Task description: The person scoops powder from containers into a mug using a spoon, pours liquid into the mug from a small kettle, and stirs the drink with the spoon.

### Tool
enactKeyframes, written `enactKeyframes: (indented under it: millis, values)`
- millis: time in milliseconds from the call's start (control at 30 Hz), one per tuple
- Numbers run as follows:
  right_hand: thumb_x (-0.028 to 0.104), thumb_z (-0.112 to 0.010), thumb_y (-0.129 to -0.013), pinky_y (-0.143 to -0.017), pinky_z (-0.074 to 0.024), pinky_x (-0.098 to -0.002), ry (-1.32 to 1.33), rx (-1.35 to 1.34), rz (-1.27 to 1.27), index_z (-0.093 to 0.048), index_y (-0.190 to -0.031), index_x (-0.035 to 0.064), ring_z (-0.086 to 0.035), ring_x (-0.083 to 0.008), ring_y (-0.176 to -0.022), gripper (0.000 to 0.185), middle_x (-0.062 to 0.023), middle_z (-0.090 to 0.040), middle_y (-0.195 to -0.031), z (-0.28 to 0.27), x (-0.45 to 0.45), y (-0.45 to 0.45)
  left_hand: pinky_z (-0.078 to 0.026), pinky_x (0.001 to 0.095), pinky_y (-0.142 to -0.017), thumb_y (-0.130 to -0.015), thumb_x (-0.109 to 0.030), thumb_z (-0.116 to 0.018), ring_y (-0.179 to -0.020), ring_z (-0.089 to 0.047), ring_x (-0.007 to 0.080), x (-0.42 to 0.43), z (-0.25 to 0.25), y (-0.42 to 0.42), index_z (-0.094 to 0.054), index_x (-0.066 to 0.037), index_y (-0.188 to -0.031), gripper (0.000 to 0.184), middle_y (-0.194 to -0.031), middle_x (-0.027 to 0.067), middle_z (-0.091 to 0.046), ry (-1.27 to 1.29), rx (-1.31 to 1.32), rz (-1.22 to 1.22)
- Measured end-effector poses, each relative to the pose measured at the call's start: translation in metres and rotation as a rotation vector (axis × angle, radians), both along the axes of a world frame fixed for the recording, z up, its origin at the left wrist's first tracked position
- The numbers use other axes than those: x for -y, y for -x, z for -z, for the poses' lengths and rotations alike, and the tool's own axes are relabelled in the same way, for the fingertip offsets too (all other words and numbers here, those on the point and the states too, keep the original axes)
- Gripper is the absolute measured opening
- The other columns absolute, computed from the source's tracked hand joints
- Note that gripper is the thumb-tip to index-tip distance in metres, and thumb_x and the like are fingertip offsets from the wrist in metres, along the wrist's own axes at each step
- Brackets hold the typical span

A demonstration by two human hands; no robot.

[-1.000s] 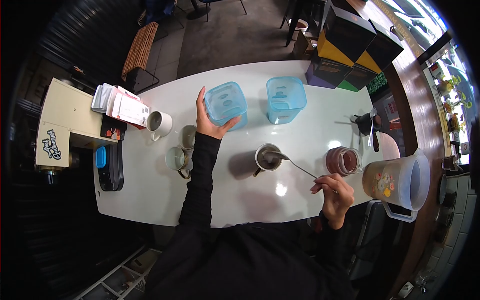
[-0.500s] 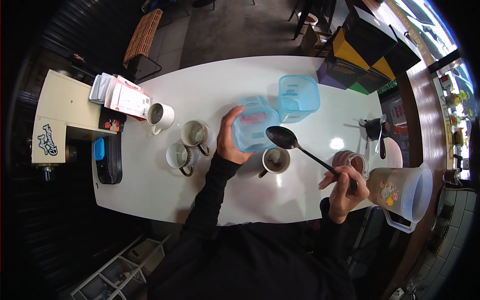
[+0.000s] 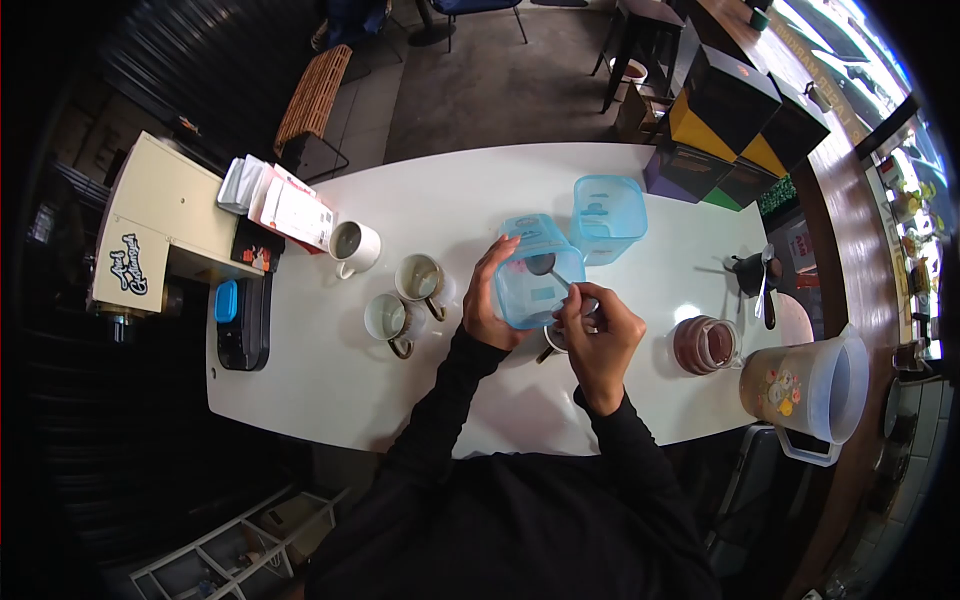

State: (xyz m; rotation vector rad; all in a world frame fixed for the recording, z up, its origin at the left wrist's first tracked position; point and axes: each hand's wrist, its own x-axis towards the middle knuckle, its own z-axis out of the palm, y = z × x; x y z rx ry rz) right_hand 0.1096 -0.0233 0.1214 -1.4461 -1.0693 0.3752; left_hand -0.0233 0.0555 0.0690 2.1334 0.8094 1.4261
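Observation:
My left hand (image 3: pixel 490 302) is wrapped round the left side of a translucent blue plastic container (image 3: pixel 528 300), tilted so its opening faces me. Between the fingers of my right hand (image 3: pixel 603 340) is the handle of a dark spoon (image 3: pixel 543 264), whose bowl is inside the container. Under my right hand a mug (image 3: pixel 556 338) is mostly hidden. Left of my left hand stand two mugs with dark handles, an upper mug (image 3: pixel 418 275) and a lower mug (image 3: pixel 387 317). What the container holds is hard to make out.
A second blue container (image 3: pixel 610 218) stands behind. A white mug (image 3: pixel 355 248) is at the left, near a cream machine (image 3: pixel 165 215). At the right are a glass jar (image 3: pixel 700 345), a large plastic pitcher (image 3: pixel 790 390) and stacked dark boxes (image 3: pixel 720 130).
My right hand has moved left, bringing the spoon's bowl from above the table into the container. My left hand still holds the container. The whole view has shifted slightly.

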Motion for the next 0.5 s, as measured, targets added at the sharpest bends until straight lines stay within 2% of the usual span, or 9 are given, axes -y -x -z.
enactKeyframes:
  millis: [233,400,500]
  values:
    - [0.006,-0.071,-0.088,-0.053,-0.0514,-0.0269,-0.052,0.03,0.029,-0.068,-0.089,-0.0047,-0.07,-0.0182,-0.057,0.011,-0.0123,-0.069,-0.068,0.004,0.0,0.002,-0.042,0.0474,-0.11,-0.059,-0.016,-0.092,-0.132,-0.048,0.0392,0.006,-0.005,-0.008,-0.04,-0.001,-0.137,0.095,-0.14,0.0216,-0.051,0.021,0.002,-0.034]
    - [0.004,-0.068,-0.091,-0.054,-0.0532,-0.0228,-0.069,0.01,-0.002,-0.066,-0.09,-0.0072,-0.073,-0.016,-0.062,0.012,-0.0089,-0.068,-0.068,-0.001,0.006,0.0,-0.042,0.0475,-0.11,-0.059,-0.015,-0.092,-0.132,-0.049,0.0389,0.007,-0.008,-0.012,-0.04,-0.003,-0.138,0.096,-0.14,0.0212,-0.051,0.023,0.019,-0.002]
    - [0.005,-0.067,-0.091,-0.055,-0.0542,-0.026,-0.061,-0.034,-0.012,-0.066,-0.092,-0.0056,-0.073,-0.019,-0.062,0.01,-0.0115,-0.07,-0.068,0.001,0.007,-0.002,-0.042,0.0474,-0.109,-0.058,-0.015,-0.093,-0.132,-0.049,0.0387,0.009,-0.01,-0.013,-0.04,-0.003,-0.138,0.097,-0.14,0.021,-0.05,0.027,0.028,0.008]
